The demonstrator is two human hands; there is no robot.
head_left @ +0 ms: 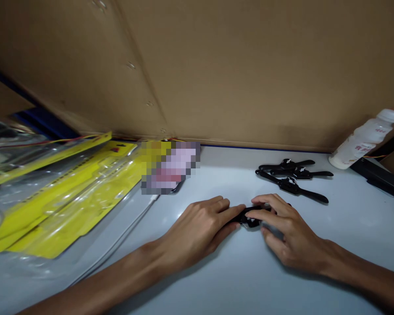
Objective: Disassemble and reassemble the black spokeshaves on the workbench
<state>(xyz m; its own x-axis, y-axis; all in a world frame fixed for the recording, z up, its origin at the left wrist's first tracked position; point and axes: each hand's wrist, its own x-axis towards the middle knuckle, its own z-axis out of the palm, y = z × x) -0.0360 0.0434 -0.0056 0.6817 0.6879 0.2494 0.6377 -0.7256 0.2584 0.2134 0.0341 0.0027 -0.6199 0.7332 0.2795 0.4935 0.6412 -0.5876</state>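
Note:
A black spokeshave [250,221] lies low over the white tabletop [236,280], between my two hands. With thumb and index finger, my left hand [198,225] pinches its left handle. My right hand [290,234] is curled over the middle and right side, fingertips on the body near a shiny metal part; its fingers hide most of the right handle. Beyond my right hand, several similar things rest in a loose group: one spokeshave [289,185] slants in front, and another spokeshave [304,173] lies behind it, overlapping a third [284,165].
Yellow blister packs [95,197] with clear plastic cover the left side. A phone [175,170], its screen blurred out, has a white cable [118,243] running toward me. A white bottle [361,142] and a black object [379,177] stand at right. A brown board [249,65] closes the back.

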